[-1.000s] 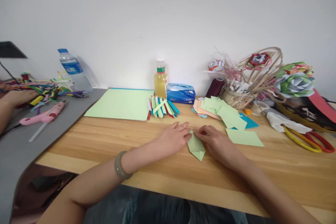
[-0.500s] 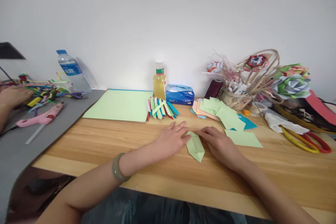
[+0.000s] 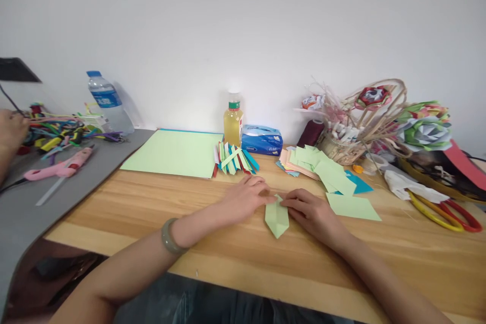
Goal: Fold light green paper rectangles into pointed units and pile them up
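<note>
At far left, another person's hand (image 3: 11, 131) is above the gray mat (image 3: 23, 223), near the glue gun (image 3: 56, 169). The mat's right edge meets the desk (image 3: 144, 215). The green sheet (image 3: 174, 154) and strips (image 3: 233, 158) lie left of center, farther back. The left hand (image 3: 245, 198), fingers bent, touches the upper left edge of the folded paper (image 3: 277, 220), just below center, whose point faces the front edge across a band of wood. The right hand (image 3: 313, 215), fingers narrowed, touches its upper right; whether either grips, I cannot tell. Wood separates that hand from the scissors (image 3: 436, 212), lower right.
</note>
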`<control>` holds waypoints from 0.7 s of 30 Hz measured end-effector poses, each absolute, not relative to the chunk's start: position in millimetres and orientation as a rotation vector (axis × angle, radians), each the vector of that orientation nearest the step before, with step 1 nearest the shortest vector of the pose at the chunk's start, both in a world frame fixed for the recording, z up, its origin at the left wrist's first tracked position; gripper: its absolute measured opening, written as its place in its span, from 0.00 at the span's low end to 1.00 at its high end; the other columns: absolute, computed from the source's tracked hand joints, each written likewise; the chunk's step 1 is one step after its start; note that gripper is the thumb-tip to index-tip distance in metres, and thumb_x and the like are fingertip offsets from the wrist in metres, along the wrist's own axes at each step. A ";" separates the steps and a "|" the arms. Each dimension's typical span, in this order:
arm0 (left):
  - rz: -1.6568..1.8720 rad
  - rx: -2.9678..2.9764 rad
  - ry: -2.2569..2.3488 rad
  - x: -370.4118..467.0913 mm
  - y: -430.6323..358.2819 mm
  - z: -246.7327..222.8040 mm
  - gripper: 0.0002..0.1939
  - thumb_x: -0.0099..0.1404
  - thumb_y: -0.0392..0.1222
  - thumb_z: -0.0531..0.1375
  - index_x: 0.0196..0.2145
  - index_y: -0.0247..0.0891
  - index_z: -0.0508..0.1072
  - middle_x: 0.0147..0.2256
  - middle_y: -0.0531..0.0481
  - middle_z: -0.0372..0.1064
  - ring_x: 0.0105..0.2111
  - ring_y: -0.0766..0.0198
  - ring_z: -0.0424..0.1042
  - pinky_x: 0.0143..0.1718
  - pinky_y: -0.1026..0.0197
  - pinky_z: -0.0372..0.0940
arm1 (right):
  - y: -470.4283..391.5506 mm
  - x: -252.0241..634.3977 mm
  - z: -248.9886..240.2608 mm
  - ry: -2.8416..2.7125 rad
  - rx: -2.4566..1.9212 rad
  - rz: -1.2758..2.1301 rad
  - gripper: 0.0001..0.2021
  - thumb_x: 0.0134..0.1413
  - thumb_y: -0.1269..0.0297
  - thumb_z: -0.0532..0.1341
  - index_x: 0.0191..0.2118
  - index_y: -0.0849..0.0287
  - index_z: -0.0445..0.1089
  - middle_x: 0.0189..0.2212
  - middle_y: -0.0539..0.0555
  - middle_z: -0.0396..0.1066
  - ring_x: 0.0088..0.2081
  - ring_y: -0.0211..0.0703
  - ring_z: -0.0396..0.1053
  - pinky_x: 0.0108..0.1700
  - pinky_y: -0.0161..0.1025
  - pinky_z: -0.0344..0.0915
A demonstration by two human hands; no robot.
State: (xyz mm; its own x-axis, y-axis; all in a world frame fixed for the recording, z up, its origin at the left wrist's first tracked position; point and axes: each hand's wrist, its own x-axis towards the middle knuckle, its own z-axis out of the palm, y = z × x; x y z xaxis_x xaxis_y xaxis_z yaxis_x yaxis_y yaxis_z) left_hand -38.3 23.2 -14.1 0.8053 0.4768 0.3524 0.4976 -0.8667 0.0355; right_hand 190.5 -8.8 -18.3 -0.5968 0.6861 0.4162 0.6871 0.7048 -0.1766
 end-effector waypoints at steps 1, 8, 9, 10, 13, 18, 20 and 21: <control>-0.606 -2.927 -0.816 -37.8 22.1 -13.3 0.17 0.65 0.31 0.51 0.50 0.42 0.69 0.43 0.47 0.66 0.47 0.58 0.59 0.48 0.56 0.58 | -9.5 190.2 -17.4 -2.462 -1.064 -0.094 0.11 0.59 0.71 0.52 0.38 0.58 0.72 0.35 0.55 0.71 0.37 0.41 0.68 0.36 0.36 0.65; -0.714 -2.887 -0.831 -31.7 0.6 -6.1 0.14 0.64 0.48 0.55 0.37 0.35 0.73 0.34 0.47 0.70 0.38 0.59 0.63 0.39 0.58 0.61 | -19.2 182.8 -5.2 -2.484 -1.271 -0.477 0.10 0.56 0.74 0.52 0.32 0.59 0.71 0.32 0.56 0.72 0.36 0.45 0.67 0.35 0.40 0.60; -0.661 -2.883 -0.826 -31.2 -1.3 -5.3 0.13 0.64 0.48 0.55 0.35 0.35 0.73 0.33 0.47 0.70 0.38 0.59 0.63 0.38 0.58 0.61 | -19.3 182.4 -4.7 -2.482 -1.264 -0.408 0.10 0.55 0.74 0.52 0.32 0.59 0.70 0.33 0.56 0.72 0.36 0.45 0.67 0.35 0.40 0.61; -0.607 -2.878 -0.829 -30.8 -2.5 -4.7 0.12 0.65 0.46 0.55 0.34 0.35 0.73 0.33 0.47 0.69 0.38 0.59 0.63 0.37 0.59 0.61 | -19.1 182.5 -4.7 -2.471 -1.244 -0.320 0.09 0.55 0.74 0.53 0.32 0.58 0.70 0.34 0.56 0.72 0.37 0.45 0.67 0.36 0.40 0.62; -0.480 -2.874 -0.858 -31.1 -2.2 -4.1 0.11 0.66 0.39 0.53 0.30 0.35 0.73 0.30 0.48 0.69 0.36 0.60 0.63 0.36 0.59 0.60 | -17.0 185.6 -6.4 -2.415 -1.161 -0.035 0.09 0.53 0.75 0.53 0.33 0.57 0.69 0.34 0.56 0.72 0.38 0.45 0.67 0.38 0.41 0.64; -0.576 -2.959 -0.989 -33.9 1.3 -7.9 0.08 0.63 0.39 0.57 0.29 0.37 0.75 0.32 0.51 0.71 0.36 0.62 0.64 0.37 0.60 0.60 | -14.0 193.6 -11.2 -2.341 -1.102 0.283 0.08 0.55 0.73 0.53 0.34 0.56 0.69 0.34 0.55 0.71 0.38 0.44 0.68 0.39 0.41 0.66; -0.647 -3.013 -1.094 -34.1 1.2 -9.2 0.06 0.61 0.41 0.60 0.30 0.38 0.76 0.34 0.52 0.72 0.36 0.62 0.65 0.38 0.61 0.60 | -13.0 196.5 -13.1 -2.316 -1.112 0.380 0.07 0.55 0.72 0.55 0.35 0.56 0.69 0.36 0.55 0.71 0.40 0.44 0.68 0.41 0.41 0.65; -0.671 -3.029 -1.146 -33.7 0.7 -9.3 0.05 0.60 0.41 0.61 0.30 0.38 0.76 0.34 0.52 0.73 0.37 0.62 0.65 0.38 0.61 0.60 | -12.5 197.8 -13.8 -2.298 -1.136 0.427 0.07 0.54 0.72 0.55 0.35 0.56 0.69 0.36 0.55 0.71 0.40 0.43 0.68 0.41 0.41 0.66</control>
